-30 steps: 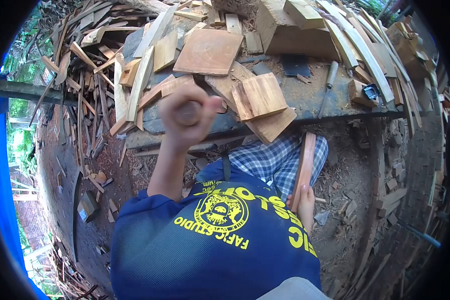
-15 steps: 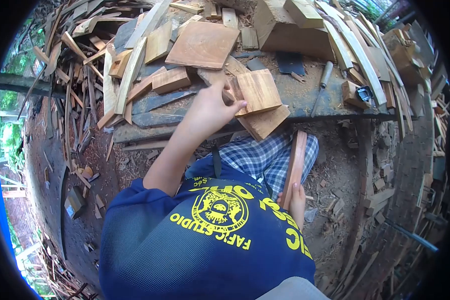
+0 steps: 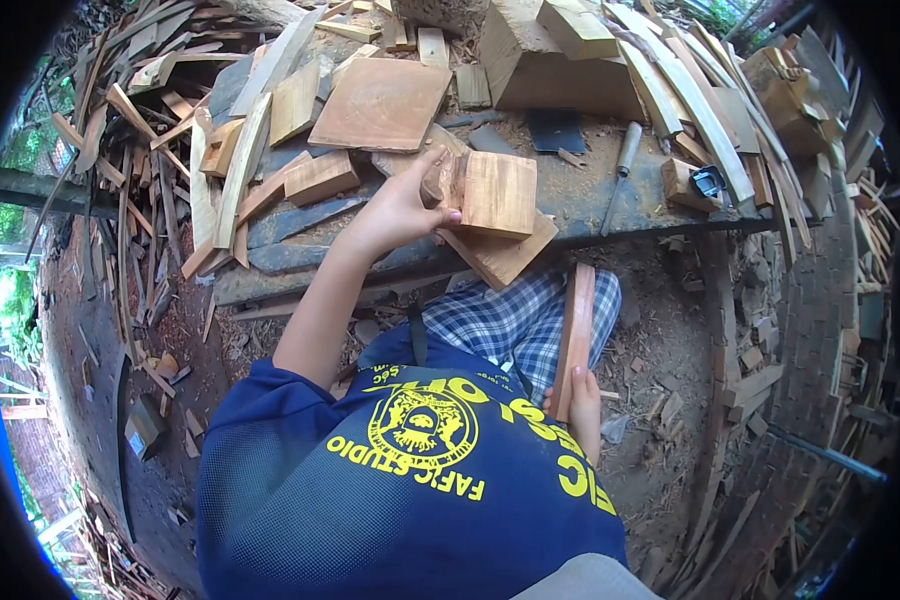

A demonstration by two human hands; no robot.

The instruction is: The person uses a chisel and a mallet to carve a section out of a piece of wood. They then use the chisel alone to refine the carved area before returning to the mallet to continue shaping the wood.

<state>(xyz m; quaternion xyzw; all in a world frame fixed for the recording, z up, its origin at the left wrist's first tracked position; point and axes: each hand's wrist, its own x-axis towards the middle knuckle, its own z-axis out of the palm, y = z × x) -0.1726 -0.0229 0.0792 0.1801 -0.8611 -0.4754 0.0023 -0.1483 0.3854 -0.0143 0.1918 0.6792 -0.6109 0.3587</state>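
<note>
My left hand [image 3: 402, 208] is closed on the left side of a squared wooden block [image 3: 500, 192], thumb at the front and fingers behind. The block rests on a flat piece of wood [image 3: 515, 254] that juts past the bench's front edge. Low on the right, my right hand [image 3: 582, 402] wraps around the lower end of a long reddish wooden bar [image 3: 576, 325], which stands out over my checked trousers. Some of the right fingers are hidden behind the bar and my shirt.
A square board [image 3: 380, 105] lies on the dark bench [image 3: 340, 235] behind my left hand. Right of the block is a chisel-like tool with a round handle [image 3: 628, 150]. A large timber block [image 3: 560, 80] stands at the back. Wood offcuts are heaped on the left.
The view has shifted, so the bench appears farther left. The block under my left hand has turned slightly and looks straighter. My right hand keeps hold of the bar.
</note>
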